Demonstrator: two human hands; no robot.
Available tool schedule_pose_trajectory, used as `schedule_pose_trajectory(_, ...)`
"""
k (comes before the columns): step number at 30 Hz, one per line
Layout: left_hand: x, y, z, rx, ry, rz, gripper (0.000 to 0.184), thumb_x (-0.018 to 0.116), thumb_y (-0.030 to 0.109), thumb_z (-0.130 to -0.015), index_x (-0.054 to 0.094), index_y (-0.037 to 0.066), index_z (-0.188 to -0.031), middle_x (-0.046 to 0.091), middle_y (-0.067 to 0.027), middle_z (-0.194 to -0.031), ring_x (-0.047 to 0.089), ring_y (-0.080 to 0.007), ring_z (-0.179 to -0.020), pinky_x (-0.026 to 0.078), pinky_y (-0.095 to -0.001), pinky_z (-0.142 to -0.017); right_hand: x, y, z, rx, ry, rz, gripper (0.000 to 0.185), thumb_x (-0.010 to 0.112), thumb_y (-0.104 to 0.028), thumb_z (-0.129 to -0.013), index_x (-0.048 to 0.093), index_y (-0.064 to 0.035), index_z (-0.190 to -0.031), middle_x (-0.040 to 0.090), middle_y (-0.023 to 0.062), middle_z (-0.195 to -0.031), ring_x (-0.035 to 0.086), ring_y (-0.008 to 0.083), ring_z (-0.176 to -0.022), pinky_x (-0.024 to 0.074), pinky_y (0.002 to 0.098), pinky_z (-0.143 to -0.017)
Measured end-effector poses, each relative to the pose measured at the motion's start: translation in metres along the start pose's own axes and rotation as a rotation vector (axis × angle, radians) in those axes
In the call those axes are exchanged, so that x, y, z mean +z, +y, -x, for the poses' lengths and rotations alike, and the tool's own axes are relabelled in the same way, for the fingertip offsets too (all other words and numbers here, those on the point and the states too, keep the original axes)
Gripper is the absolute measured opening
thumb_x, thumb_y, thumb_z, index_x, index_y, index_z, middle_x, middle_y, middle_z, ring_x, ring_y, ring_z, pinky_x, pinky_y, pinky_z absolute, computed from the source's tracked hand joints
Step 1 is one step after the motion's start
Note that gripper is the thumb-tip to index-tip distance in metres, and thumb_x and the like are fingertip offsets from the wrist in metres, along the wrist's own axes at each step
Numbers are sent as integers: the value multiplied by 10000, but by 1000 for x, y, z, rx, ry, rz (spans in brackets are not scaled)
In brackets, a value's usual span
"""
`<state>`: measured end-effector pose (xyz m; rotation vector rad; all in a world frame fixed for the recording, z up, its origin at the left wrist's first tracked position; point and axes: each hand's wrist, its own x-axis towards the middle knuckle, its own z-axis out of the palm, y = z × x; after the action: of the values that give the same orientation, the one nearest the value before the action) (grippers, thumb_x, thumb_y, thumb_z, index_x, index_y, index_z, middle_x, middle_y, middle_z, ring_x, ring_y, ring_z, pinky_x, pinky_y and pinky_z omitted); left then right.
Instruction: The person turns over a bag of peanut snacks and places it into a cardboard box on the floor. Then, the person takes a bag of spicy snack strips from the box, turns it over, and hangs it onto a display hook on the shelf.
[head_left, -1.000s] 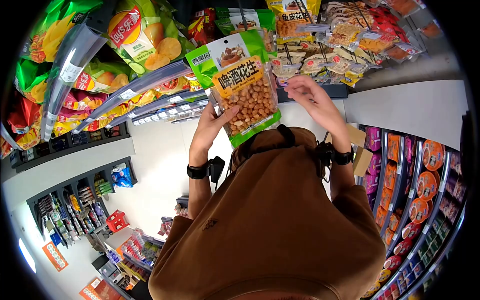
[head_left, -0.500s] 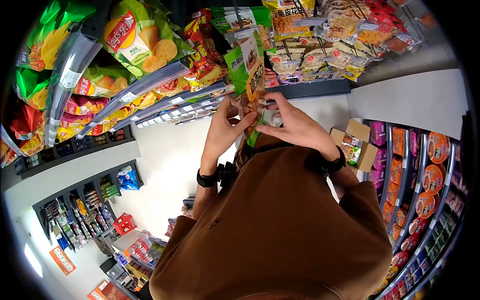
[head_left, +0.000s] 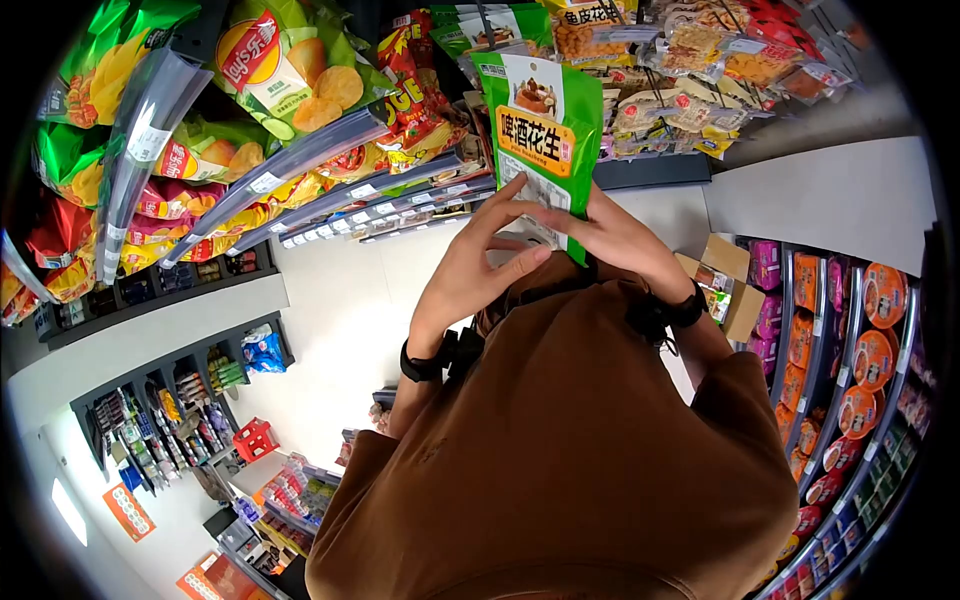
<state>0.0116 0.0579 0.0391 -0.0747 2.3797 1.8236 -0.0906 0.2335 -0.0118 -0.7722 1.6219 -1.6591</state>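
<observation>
Pale floor (head_left: 335, 310) runs through a shop with lots of snacks. On the left, a snack shelf (head_left: 300, 160) is full of chips, and on the right, another shelf (head_left: 842, 375) has round orange tubs. Someone wears a brown shirt (head_left: 550, 450). Near the right arm is an open cardboard box (head_left: 745, 312). Far off on the left is a red basket (head_left: 255, 440). Just past the shirt, a green bag (head_left: 545, 145) is held up, tipped a little, with its yellow label showing. The left hand (head_left: 470, 270) touches its low front, fingers and thumb spread apart. The right hand (head_left: 622, 235) pinches its low right edge; I cannot tell how the fingers behind it sit.
</observation>
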Motion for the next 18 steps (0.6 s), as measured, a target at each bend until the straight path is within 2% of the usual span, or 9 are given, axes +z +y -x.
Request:
schedule_pose_trajectory(3,-11,1,4,-25,-6,22,397,695,160,-860,555,63,-1219,376,-166,-1457,529,-251,-1200,522,-341,-887,-2,2,-4,72,-36,-77,568,545,-186,-951,285,-1,-1420,492,145,-1334,453,208,-1219,369,335,-1012)
schedule_pose_trajectory(4,-13,4,7,-35,-10,47,323,602,114,-916,541,52,-1228,400,-109,-1457,522,-192,-1185,466,-304,-909,-3,-4,-3,100,-20,-80,490,551,-206,-948,403,0,-1367,526,125,-1305,479,191,-1186,380,319,-1000)
schedule_pose_trajectory(5,-18,3,8,-38,-5,47,323,602,114,-916,541,52,-1228,400,-109,-1457,522,-192,-1185,466,-304,-909,-4,-8,-3,100,-26,-81,490,551,-206,-948,403,0,-1367,526,125,-1305,479,191,-1186,380,319,-1000)
schedule_pose_trajectory(7,-28,2,8,-54,-36,60,281,566,95,-935,543,51,-1212,448,-98,-1419,523,-176,-1182,451,-298,-911,-6,-14,-5,213,3,-205,455,579,-203,-928,475,14,-1314,569,107,-1249,513,171,-1138,392,302,-984)
schedule_pose_trajectory(8,-28,1,9,-61,26,86,246,552,89,-942,555,48,-1185,517,-87,-1337,541,-162,-1134,445,-286,-890,-7,-19,-5,231,21,-241,446,609,-201,-904,515,16,-1283,596,92,-1215,539,158,-1099,405,289,-963)
schedule_pose_trajectory(11,-37,-10,10,6,147,63,225,555,97,-945,567,37,-1161,562,-75,-1256,555,-150,-1071,448,-280,-867,-8,-30,-4,238,79,-294,463,625,-210,-890,522,13,-1282,594,89,-1223,547,156,-1089,412,285,-952)
schedule_pose_trajectory(12,-38,-13,11,-5,227,80,211,594,143,-937,582,54,-1128,599,-58,-1160,576,-126,-1001,465,-264,-827,-8,-34,-3,277,95,-318,481,640,-227,-879,528,7,-1284,597,90,-1224,551,155,-1086,414,285,-950)
schedule_pose_trajectory(16,-44,-16,15,-106,352,61,244,614,155,-930,568,40,-1141,636,-68,-1071,579,-123,-980,460,-265,-824,-17,-23,-5,323,71,-451,495,647,-247,-884,521,9,-1289,588,101,-1239,550,162,-1108,419,286,-956)
schedule_pose_trajectory(18,-43,-19,17,-123,342,83,255,614,158,-930,561,40,-1150,634,-67,-1075,581,-129,-985,457,-270,-832,-19,-21,-5,322,54,-541,493,643,-248,-891,517,14,-1290,583,103,-1246,551,164,-1115,421,291,-961)
